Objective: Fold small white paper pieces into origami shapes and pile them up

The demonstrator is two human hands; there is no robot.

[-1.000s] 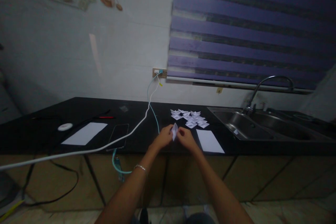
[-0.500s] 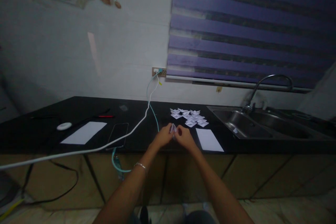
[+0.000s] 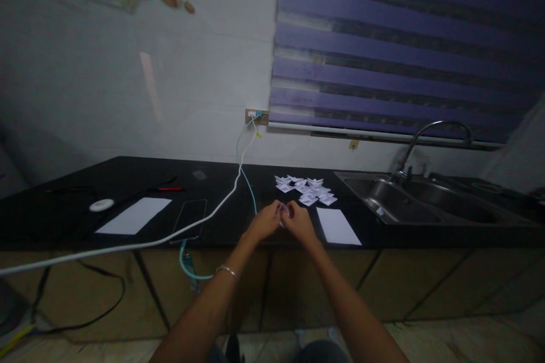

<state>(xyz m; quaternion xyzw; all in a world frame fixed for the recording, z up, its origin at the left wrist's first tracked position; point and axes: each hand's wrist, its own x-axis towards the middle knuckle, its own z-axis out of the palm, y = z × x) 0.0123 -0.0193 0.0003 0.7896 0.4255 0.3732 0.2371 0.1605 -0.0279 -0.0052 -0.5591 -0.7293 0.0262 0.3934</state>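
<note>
My left hand (image 3: 266,220) and my right hand (image 3: 297,220) meet over the front of the black counter (image 3: 63,215), fingers pinched together on a small folded white paper piece (image 3: 283,211) that is mostly hidden between them. Behind the hands lies a cluster of several small folded white paper shapes (image 3: 305,190). A flat white sheet (image 3: 338,226) rests on the counter just right of my right hand.
A steel sink (image 3: 395,204) with a curved tap (image 3: 430,136) lies at the right. A dark phone (image 3: 190,216), another white sheet (image 3: 133,216), a round white disc (image 3: 101,205) and a red pen (image 3: 169,189) lie left. White and teal cables (image 3: 238,181) run from a wall socket.
The folded paper stood up between my fingers a second ago; it is now closed in and nearly covered by both hands. The hands stayed in about the same spot.
</note>
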